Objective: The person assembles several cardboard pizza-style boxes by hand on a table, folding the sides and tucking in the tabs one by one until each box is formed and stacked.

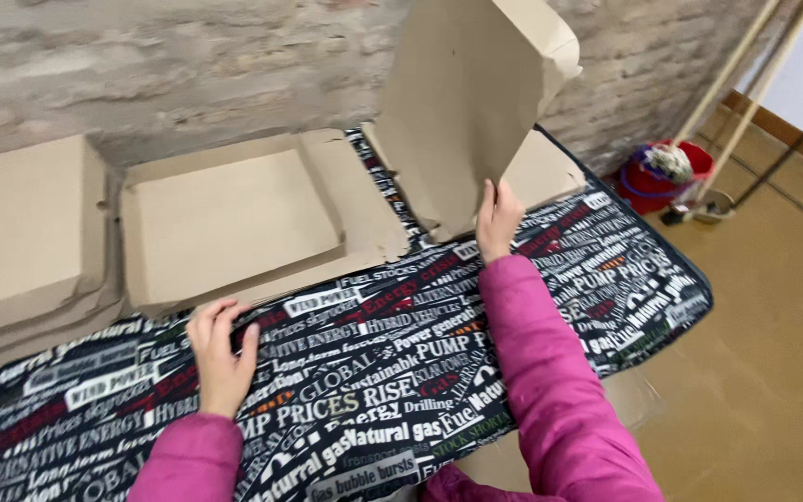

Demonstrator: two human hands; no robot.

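Right hand [497,218] lifts an upright cardboard sheet [462,107] — left hand [222,358] rests on the printed cloth [392,363] beside an open cardboard box [234,218].

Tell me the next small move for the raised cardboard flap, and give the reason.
Probably fold it down over the tray. The right hand grips the raised cardboard flap by its lower edge, upright above the open box tray, while the left hand rests on the tray's front edge, seemingly steadying it.

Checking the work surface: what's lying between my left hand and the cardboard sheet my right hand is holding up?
In the head view, only the black printed tablecloth lies between the left hand and the upright cardboard sheet held by the right hand.
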